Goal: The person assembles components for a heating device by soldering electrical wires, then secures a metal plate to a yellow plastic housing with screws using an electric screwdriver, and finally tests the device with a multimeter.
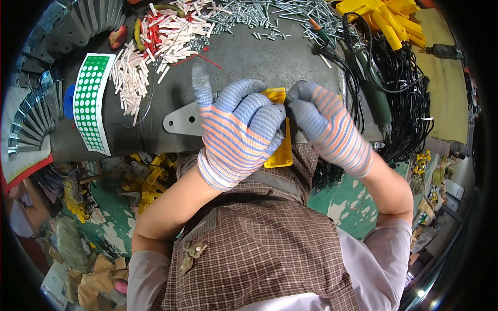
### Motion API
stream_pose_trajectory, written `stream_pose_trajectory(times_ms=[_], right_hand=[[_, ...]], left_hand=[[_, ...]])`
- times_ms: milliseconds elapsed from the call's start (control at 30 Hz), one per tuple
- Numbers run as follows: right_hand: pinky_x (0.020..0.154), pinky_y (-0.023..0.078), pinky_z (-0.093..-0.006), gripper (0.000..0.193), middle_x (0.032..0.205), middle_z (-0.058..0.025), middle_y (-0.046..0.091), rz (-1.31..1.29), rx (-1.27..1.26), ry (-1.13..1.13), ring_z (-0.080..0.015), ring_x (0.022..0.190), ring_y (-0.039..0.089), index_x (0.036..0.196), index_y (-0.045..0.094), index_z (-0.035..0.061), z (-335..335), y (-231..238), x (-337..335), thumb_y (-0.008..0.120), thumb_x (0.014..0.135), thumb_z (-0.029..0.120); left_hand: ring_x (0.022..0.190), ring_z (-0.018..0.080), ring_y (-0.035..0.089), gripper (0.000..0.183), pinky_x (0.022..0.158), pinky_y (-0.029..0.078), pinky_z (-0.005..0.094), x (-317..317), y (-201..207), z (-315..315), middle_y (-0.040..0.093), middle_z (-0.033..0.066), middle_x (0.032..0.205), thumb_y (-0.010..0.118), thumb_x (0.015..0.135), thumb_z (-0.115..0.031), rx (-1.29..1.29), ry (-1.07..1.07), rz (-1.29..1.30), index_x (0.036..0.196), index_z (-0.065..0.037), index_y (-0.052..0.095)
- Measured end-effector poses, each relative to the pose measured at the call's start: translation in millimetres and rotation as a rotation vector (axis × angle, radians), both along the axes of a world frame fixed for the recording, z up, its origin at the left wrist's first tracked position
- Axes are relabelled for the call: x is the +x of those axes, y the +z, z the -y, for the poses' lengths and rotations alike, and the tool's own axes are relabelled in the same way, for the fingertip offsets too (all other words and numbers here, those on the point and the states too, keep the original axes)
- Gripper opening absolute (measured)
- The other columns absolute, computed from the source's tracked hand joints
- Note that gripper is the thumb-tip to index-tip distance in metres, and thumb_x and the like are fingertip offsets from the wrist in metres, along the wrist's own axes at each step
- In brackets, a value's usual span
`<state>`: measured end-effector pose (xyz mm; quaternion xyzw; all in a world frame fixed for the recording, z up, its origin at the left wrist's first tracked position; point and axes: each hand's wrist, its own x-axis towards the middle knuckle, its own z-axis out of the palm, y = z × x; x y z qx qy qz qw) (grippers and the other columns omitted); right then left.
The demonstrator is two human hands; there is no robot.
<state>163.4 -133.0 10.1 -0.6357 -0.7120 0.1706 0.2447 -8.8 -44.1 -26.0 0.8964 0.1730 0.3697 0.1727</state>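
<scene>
Striped knit gloves cover both hands. My left hand (238,129) is closed on a yellow plastic housing (281,150) at the near edge of the bench, its little finger sticking out. Close by on the right, my right hand (332,122) has its fingertips pinched together beside the housing's upper end. Whatever sits in that pinch is too small or hidden to make out. A grey metal plate (179,120) with holes lies on the bench, partly covered by my left hand.
White sleeve pieces (135,78) and loose screws (249,20) lie at the back. Right are a green power screwdriver (374,88), black cables (402,98) and yellow housings (386,20). Left are a green-dotted sticker sheet (93,103) and stacked metal plates (36,114).
</scene>
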Motion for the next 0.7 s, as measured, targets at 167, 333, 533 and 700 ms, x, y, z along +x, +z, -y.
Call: stream_pose_trajectory(times_ms=[167,333,533,700], right_hand=[[0.069,0.050,-0.0408,0.023,0.085,-0.0154,0.062,-0.336,-0.099,-0.299,-0.0363,0.078,0.061,0.103,0.060,0.0016,5,16,-14,0.065,0.083,0.009],[0.062,0.048,-0.0472,0.019,0.086,-0.0148,0.063,0.160,0.241,-0.058,-0.0355,0.069,0.061,0.098,0.061,0.0024,8,-6,-1,0.066,0.083,0.013],[0.061,0.048,-0.0472,0.017,0.077,-0.0133,0.060,-0.058,-0.123,0.032,-0.0359,0.067,0.061,0.091,0.062,0.0024,-1,19,5,0.064,0.086,0.018],[0.064,0.046,-0.0395,0.024,0.078,-0.0063,0.060,0.308,0.230,-0.063,-0.0281,0.068,0.058,0.093,0.065,0.0082,8,8,4,0.071,0.073,0.019]], left_hand=[[0.096,0.0288,0.061,0.018,0.106,0.026,0.0587,4,-7,-1,0.064,0.0028,0.085,0.073,0.070,-0.014,-0.202,0.018,-0.014,0.086,-0.014,0.065],[0.097,0.0302,0.061,0.015,0.105,0.028,0.0565,7,-9,-4,0.065,0.0030,0.082,0.074,0.073,-0.015,-0.330,-0.046,0.043,0.085,-0.013,0.064],[0.097,0.0270,0.059,0.017,0.102,0.025,0.0644,7,-13,0,0.065,0.0008,0.081,0.074,0.073,-0.021,-0.079,0.061,0.075,0.087,-0.018,0.065],[0.096,0.0259,0.060,0.015,0.102,0.026,0.0635,10,-16,-3,0.066,0.0012,0.084,0.074,0.074,-0.021,-0.317,0.020,0.062,0.086,-0.018,0.066]])
